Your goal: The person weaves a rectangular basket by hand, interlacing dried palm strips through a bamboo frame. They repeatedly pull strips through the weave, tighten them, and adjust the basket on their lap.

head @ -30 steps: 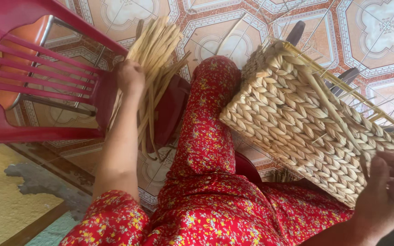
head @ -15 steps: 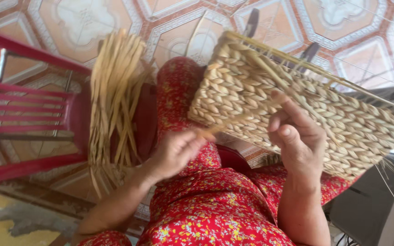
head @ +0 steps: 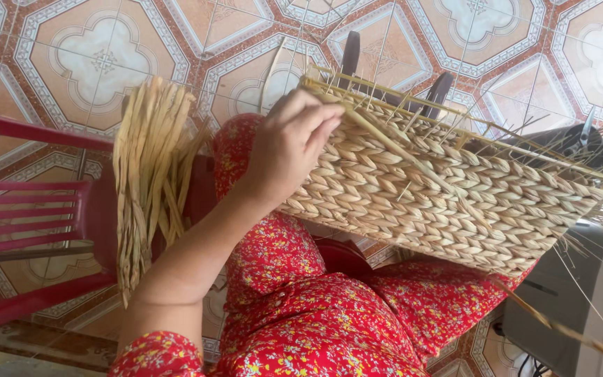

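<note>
The tiled floor point(head: 106, 56) fills the top of the frame, with orange, white and brown shapes. The person's lap, in a red dress with small flowers point(head: 315, 307), fills the bottom middle. A big woven basket point(head: 455, 202) of pale braided straw rests on the lap and runs from the middle of the frame to the right edge. Thin yellow sticks poke up along its top rim. A red plastic chair point(head: 29, 209) stands at the left side of the frame. A bundle of dry straw strips point(head: 148, 174) hangs over the chair, just beside the person's knee. A grey thing point(head: 581, 300) sits at the lower right, partly hidden by loose straws.

The left hand point(head: 291, 143) is in the middle of the frame, at the upper left corner of the basket. Its fingers point(head: 319, 122) are curled together over the rim and press on the weave. I cannot tell if they pinch a straw. The right hand is not in the picture.
</note>
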